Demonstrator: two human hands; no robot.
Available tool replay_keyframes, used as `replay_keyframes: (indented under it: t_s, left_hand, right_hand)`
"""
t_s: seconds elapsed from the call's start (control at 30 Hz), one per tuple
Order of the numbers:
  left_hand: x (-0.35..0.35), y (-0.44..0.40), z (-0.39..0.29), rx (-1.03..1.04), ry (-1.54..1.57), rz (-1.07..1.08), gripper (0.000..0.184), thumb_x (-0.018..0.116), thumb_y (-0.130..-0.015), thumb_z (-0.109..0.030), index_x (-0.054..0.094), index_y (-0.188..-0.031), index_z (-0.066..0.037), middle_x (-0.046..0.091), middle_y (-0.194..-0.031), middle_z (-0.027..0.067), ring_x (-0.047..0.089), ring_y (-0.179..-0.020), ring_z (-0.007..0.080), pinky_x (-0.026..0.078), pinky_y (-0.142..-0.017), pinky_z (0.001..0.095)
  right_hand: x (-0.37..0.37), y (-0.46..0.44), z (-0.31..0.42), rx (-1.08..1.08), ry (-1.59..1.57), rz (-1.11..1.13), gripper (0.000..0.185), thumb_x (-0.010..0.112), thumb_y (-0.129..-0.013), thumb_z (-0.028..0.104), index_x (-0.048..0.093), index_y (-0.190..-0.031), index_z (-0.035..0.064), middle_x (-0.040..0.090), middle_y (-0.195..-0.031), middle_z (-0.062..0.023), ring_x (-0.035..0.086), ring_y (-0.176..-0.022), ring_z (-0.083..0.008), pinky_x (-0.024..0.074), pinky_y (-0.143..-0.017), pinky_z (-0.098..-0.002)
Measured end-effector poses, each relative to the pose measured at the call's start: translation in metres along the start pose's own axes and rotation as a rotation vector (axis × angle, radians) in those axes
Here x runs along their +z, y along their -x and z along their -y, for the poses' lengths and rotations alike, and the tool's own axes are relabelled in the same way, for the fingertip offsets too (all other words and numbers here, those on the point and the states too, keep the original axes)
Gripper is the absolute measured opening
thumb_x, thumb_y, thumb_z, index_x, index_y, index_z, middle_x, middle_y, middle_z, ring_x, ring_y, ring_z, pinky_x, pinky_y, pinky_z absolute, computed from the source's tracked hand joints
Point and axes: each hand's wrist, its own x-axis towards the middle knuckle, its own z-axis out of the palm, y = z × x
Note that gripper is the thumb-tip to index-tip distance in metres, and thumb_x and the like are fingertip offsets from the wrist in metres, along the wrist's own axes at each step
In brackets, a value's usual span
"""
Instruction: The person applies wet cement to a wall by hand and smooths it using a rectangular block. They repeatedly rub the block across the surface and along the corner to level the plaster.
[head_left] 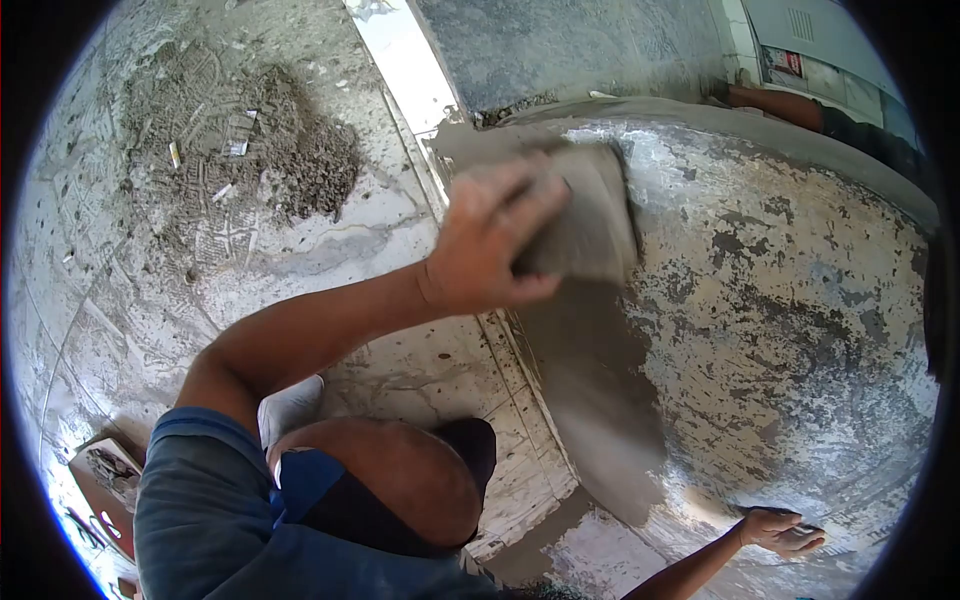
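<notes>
My left hand [490, 235] is blurred by motion, with its fingers and thumb closed on a flat, rectangular plastering float [590, 220]. The float lies against a pale, patchy wall [760, 330], near the wall's edge. Below it runs a band of smooth, wet grey mortar [600, 380], beside the rough, flaking surface. At the lower right, my right hand [782, 531] is close to the wall with its fingers curled. Something small and dark shows at those fingers, too unclear to name.
A heap of crumbly mortar [310, 150] and scraps lie on the dirty floor [330, 260]. My bent knee [390, 480] is beneath my left arm. An open box [105, 490] stands at the lower left. Another person's arm [775, 103] reaches in at the upper right.
</notes>
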Motion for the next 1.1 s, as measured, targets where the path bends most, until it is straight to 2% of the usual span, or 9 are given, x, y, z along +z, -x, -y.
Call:
replay_keyframes:
  t_s: [0.17, 0.27, 0.33, 0.5, 0.57, 0.7, 0.83, 0.9, 1.1]
  left_hand:
    - [0.012, -0.002, 0.026, -0.184, -0.078, -0.187, 0.090, 0.082, -0.064, -0.024, 0.039, -0.139, 0.002, 0.045, -0.131, 0.0226, 0.045, -0.120, 0.0350, 0.039, -0.099, 0.0454]
    - [0.018, 0.020, 0.001, -0.313, 0.034, 0.054, 0.092, 0.083, -0.067, -0.032, 0.038, -0.143, -0.007, 0.042, -0.135, 0.0235, 0.043, -0.124, 0.0361, 0.035, -0.102, 0.0514]
    - [0.036, 0.061, -0.016, -0.028, 0.217, 0.312, 0.094, 0.082, -0.068, -0.038, 0.036, -0.145, -0.012, 0.041, -0.139, 0.0235, 0.040, -0.130, 0.0379, 0.034, -0.103, 0.0535]
    - [0.016, 0.045, -0.015, -0.149, 0.221, 0.109, 0.090, 0.080, -0.071, -0.035, 0.036, -0.144, -0.008, 0.039, -0.141, 0.0222, 0.040, -0.130, 0.0368, 0.036, -0.102, 0.0535]
    - [0.012, 0.022, 0.015, -0.277, 0.062, -0.221, 0.089, 0.082, -0.069, -0.029, 0.036, -0.142, -0.002, 0.040, -0.137, 0.0230, 0.042, -0.127, 0.0356, 0.039, -0.101, 0.0487]
    - [0.031, 0.018, 0.029, -0.325, 0.044, -0.270, 0.091, 0.083, -0.067, -0.025, 0.036, -0.140, 0.002, 0.042, -0.131, 0.0237, 0.044, -0.122, 0.0352, 0.041, -0.100, 0.0447]
    - [0.036, 0.058, -0.028, -0.455, 0.030, 0.074, 0.091, 0.081, -0.070, -0.030, 0.034, -0.143, -0.002, 0.039, -0.134, 0.0249, 0.044, -0.121, 0.0384, 0.041, -0.099, 0.0473]
    - [0.037, 0.075, -0.043, -0.029, 0.276, 0.193, 0.090, 0.080, -0.071, -0.031, 0.034, -0.143, -0.003, 0.036, -0.136, 0.0252, 0.042, -0.123, 0.0391, 0.042, -0.099, 0.0462]
    - [0.010, 0.024, 0.004, -0.427, 0.054, -0.175, 0.090, 0.081, -0.067, -0.026, 0.036, -0.141, -0.001, 0.040, -0.134, 0.0238, 0.042, -0.124, 0.0401, 0.038, -0.103, 0.0465]
  right_hand:
    - [0.002, 0.002, 0.000, 0.015, -0.016, -0.014, 0.059, 0.047, -0.099, 0.041, 0.050, -0.131, -0.0076, 0.044, -0.136, -0.0260, 0.043, -0.126, -0.0369, 0.0362, -0.101, -0.0490]
    - [-0.001, -0.001, 0.001, 0.008, -0.009, -0.010, 0.059, 0.045, -0.099, 0.042, 0.050, -0.132, -0.0071, 0.044, -0.135, -0.0260, 0.044, -0.126, -0.0368, 0.0357, -0.101, -0.0503]
    - [0.000, -0.003, 0.004, -0.006, 0.029, -0.012, 0.060, 0.045, -0.099, 0.044, 0.050, -0.132, -0.0064, 0.045, -0.135, -0.0251, 0.043, -0.127, -0.0358, 0.0344, -0.102, -0.0502]
    - [0.000, -0.001, 0.004, 0.045, -0.009, -0.032, 0.065, 0.049, -0.096, 0.049, 0.054, -0.125, -0.0093, 0.047, -0.133, -0.0271, 0.048, -0.123, -0.0379, 0.0382, -0.099, -0.0489]
    - [0.001, 0.001, 0.001, 0.056, -0.015, -0.038, 0.065, 0.049, -0.096, 0.049, 0.054, -0.125, -0.0091, 0.048, -0.133, -0.0271, 0.047, -0.124, -0.0374, 0.0380, -0.100, -0.0492]
    - [0.001, -0.004, 0.009, 0.034, -0.031, -0.053, 0.065, 0.050, -0.096, 0.048, 0.053, -0.126, -0.0095, 0.048, -0.132, -0.0272, 0.047, -0.124, -0.0370, 0.0380, -0.100, -0.0497]
    - [0.000, -0.003, 0.008, 0.031, -0.045, -0.032, 0.065, 0.049, -0.097, 0.047, 0.050, -0.129, -0.0095, 0.046, -0.133, -0.0280, 0.047, -0.124, -0.0380, 0.0376, -0.101, -0.0485]
    - [0.002, 0.000, 0.003, 0.068, -0.074, -0.015, 0.060, 0.049, -0.098, 0.042, 0.051, -0.127, -0.0102, 0.043, -0.135, -0.0290, 0.049, -0.121, -0.0390, 0.0389, -0.099, -0.0467]
    - [0.005, 0.001, 0.001, 0.089, -0.136, -0.062, 0.062, 0.050, -0.097, 0.046, 0.053, -0.127, -0.0080, 0.046, -0.133, -0.0285, 0.051, -0.119, -0.0381, 0.0418, -0.096, -0.0476]
